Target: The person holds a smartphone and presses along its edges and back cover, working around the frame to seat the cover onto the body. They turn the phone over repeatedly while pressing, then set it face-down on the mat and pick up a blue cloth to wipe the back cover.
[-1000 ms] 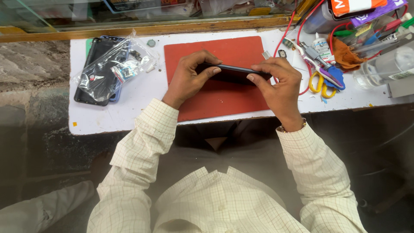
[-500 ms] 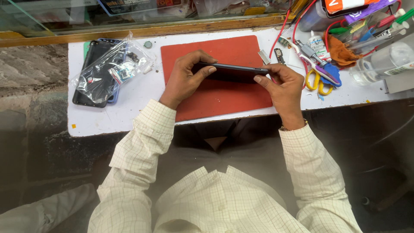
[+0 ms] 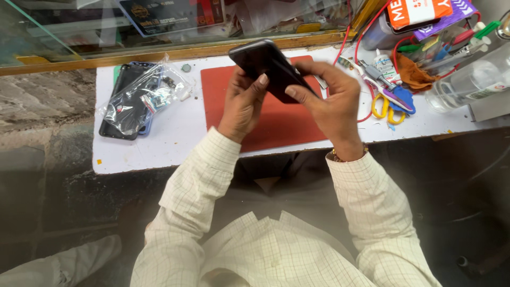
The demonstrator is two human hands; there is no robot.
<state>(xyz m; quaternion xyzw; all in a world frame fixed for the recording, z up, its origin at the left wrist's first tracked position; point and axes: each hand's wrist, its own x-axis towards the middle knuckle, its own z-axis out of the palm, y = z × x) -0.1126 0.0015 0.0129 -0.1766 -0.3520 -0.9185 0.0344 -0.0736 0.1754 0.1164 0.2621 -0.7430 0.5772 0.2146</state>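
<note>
The slim black glossy phone [image 3: 270,68] slants up-left above the red mat [image 3: 287,125] (lifted clear), pinched by left hand [image 3: 243,101] and right hand [image 3: 330,103] alike

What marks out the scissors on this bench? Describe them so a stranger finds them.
Start at the red mat on the white bench. Just right of it, beyond the right hand, lie the scissors. Their yellow handle loops set them apart from neighbouring tools.
</note>
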